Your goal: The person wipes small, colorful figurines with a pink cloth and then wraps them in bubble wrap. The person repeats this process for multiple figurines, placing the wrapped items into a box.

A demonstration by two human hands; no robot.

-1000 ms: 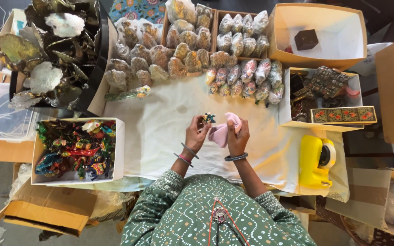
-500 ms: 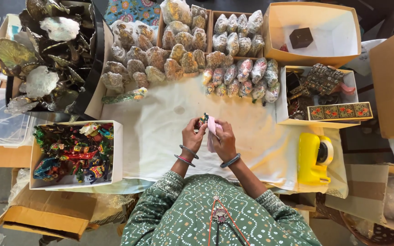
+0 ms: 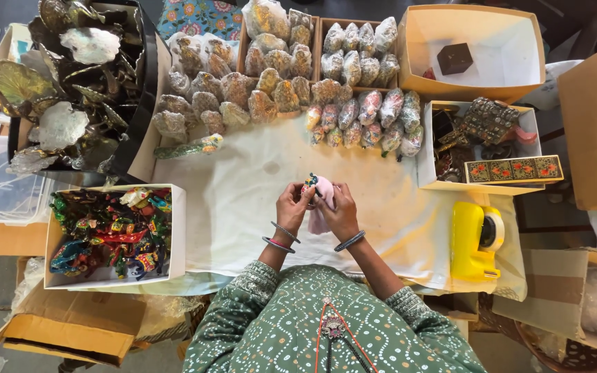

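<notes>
Seen from above, both hands meet over the cloth-covered counter [image 3: 243, 207]. The left hand [image 3: 293, 207] and right hand [image 3: 340, 211] pinch a small painted figurine [image 3: 309, 184] in pink wrapping [image 3: 319, 222] (figurine poking out away from the body, nearer the left hand).

Clear-wrapped bundles [image 3: 291, 76] rowed at cloth's far edge; open beige carton [image 3: 475, 48] far right.

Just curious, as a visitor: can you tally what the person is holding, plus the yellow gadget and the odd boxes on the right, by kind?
Pink cloth: 1
Small painted figure: 1
Yellow tape dispenser: 1
Long patterned box: 1
Small dark box: 1
Total: 5
</notes>
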